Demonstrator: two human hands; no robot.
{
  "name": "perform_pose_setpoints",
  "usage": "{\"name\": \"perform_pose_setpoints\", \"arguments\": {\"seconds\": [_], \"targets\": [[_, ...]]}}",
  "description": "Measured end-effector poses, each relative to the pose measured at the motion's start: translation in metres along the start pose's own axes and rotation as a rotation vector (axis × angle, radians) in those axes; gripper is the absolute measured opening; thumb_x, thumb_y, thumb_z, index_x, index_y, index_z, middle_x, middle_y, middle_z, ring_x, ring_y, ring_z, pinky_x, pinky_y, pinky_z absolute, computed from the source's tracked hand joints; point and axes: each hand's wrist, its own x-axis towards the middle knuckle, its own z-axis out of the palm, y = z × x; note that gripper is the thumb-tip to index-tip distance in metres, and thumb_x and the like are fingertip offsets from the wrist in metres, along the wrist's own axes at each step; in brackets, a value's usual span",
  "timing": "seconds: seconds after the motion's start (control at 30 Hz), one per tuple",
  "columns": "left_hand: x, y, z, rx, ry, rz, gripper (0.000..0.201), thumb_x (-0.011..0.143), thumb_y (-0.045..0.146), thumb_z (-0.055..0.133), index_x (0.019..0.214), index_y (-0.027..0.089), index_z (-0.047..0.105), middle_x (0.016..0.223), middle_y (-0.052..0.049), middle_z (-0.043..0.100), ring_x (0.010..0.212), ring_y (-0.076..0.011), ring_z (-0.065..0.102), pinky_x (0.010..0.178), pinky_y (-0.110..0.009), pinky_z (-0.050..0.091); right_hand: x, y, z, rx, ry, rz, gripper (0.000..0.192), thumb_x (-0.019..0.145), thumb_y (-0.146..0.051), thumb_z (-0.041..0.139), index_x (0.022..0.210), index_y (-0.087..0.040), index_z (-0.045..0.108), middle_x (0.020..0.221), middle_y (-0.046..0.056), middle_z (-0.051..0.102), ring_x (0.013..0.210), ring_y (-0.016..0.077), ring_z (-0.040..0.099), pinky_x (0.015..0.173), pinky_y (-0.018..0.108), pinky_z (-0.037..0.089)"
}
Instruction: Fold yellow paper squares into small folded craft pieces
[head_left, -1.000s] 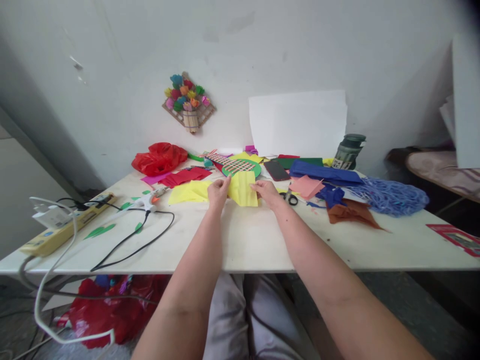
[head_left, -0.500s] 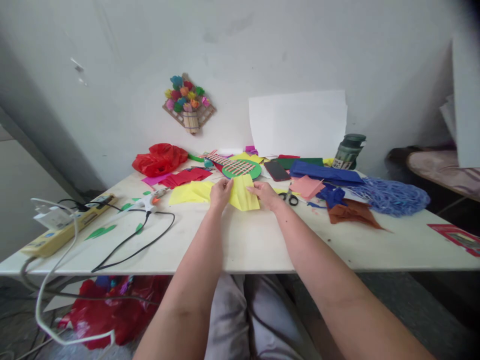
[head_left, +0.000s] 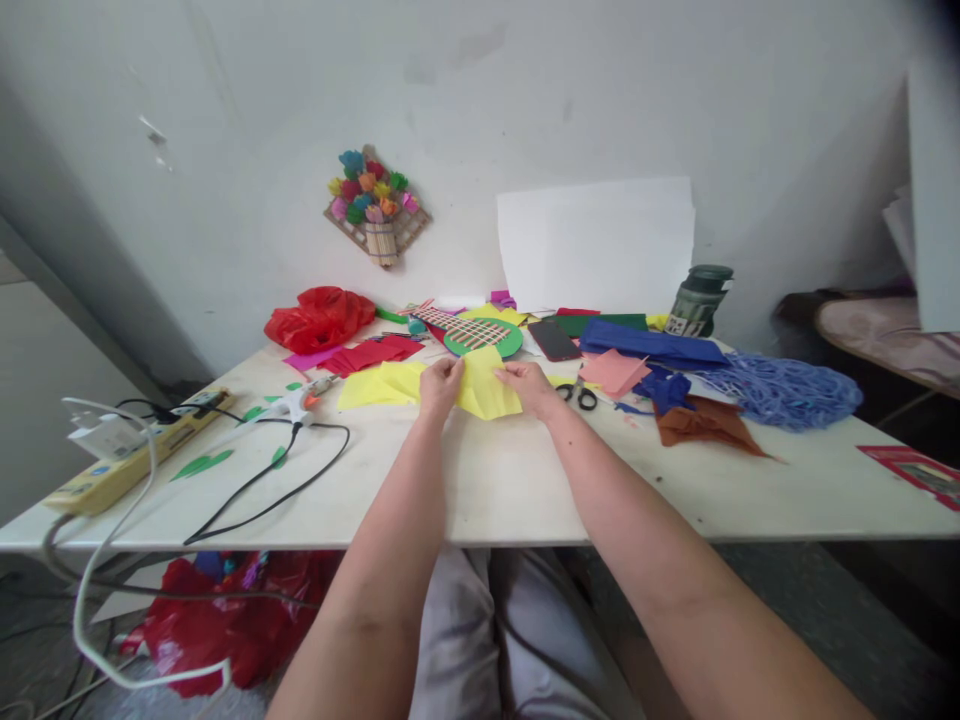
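White-topped and crowded with craft scraps, the table [head_left: 480, 480] stands against a pale wall, and the person works at its far middle with both arms stretched out. Compared with a second ago, the yellow paper sheet [head_left: 491, 392] has tipped from standing fairly square to lying flatter and skewed, its lower corner now pointing toward the person; the hands have drawn a little closer together over it. The left hand [head_left: 441, 385] pinches the sheet's left edge with fingers closed on it, and the right hand [head_left: 531, 384] grips the right edge likewise. By the look of it, the sheet is being turned or folded between the two hands. Just right of the right hand lie black-handled scissors [head_left: 579, 394] and a pink paper piece [head_left: 613, 372]; beyond the hands sits a green woven paper disc [head_left: 482, 337]; left of the left hand, more yellow paper [head_left: 375, 386] and a glue gun [head_left: 296, 402].
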Motion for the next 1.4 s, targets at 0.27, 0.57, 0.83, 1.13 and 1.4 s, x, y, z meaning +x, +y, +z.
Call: {"name": "perform_pose_setpoints", "arguments": {"seconds": [0.27, 0.57, 0.83, 1.13, 1.4], "targets": [[0.0004, -0.002, 0.001, -0.187, -0.059, -0.058, 0.031, 0.064, 0.044, 0.052, 0.068, 0.014, 0.061, 0.059, 0.0, 0.055, 0.059, -0.0114, 0.05, 0.053, -0.019, 0.037, -0.0011, -0.0015, 0.0015, 0.072, -0.06, -0.003, 0.034, 0.057, -0.04, 0.065, 0.082, -0.018, 0.066, 0.068, 0.001, 0.064, 0.069, 0.019, 0.06, 0.065, 0.031, 0.046], [-0.0007, 0.0014, 0.0009, -0.22, -0.032, -0.117, 0.025, 0.064, 0.038, 0.051, 0.062, 0.014, 0.058, 0.054, 0.0, 0.053, 0.057, -0.0123, 0.05, 0.05, -0.02, 0.036, -0.0003, -0.0005, 0.0038, 0.156, -0.041, -0.018, 0.038, 0.051, -0.036, 0.07, 0.084, -0.018, 0.066, 0.075, 0.001, 0.066, 0.077, 0.0201, 0.061, 0.074, 0.034, 0.045], [0.0001, -0.0002, 0.001, -0.266, -0.039, -0.13, 0.023, 0.062, 0.037, 0.052, 0.059, 0.014, 0.055, 0.052, 0.001, 0.05, 0.055, -0.0109, 0.048, 0.05, -0.02, 0.036, -0.0005, 0.0008, 0.0033, 0.197, -0.053, -0.037, 0.035, 0.055, -0.03, 0.068, 0.089, -0.019, 0.066, 0.081, 0.002, 0.067, 0.078, 0.0176, 0.061, 0.079, 0.034, 0.044], [-0.0005, -0.0029, 0.0037, -0.337, -0.044, -0.158, 0.026, 0.062, 0.04, 0.053, 0.06, 0.014, 0.053, 0.051, 0.002, 0.049, 0.051, -0.0103, 0.047, 0.048, -0.021, 0.036, -0.0013, 0.0012, 0.0016, 0.091, -0.049, -0.019, 0.026, 0.057, -0.022, 0.063, 0.083, -0.018, 0.068, 0.081, 0.004, 0.067, 0.075, 0.0165, 0.059, 0.074, 0.032, 0.043], [-0.0006, -0.0045, 0.0045, -0.43, -0.083, -0.174, 0.027, 0.061, 0.041, 0.056, 0.062, 0.014, 0.053, 0.053, 0.002, 0.051, 0.051, -0.0104, 0.048, 0.049, -0.021, 0.036, -0.004, -0.0042, 0.0023, 0.013, -0.018, -0.061, 0.023, 0.06, -0.032, 0.063, 0.074, -0.015, 0.069, 0.073, 0.004, 0.066, 0.075, 0.0173, 0.057, 0.072, 0.03, 0.041]]}}
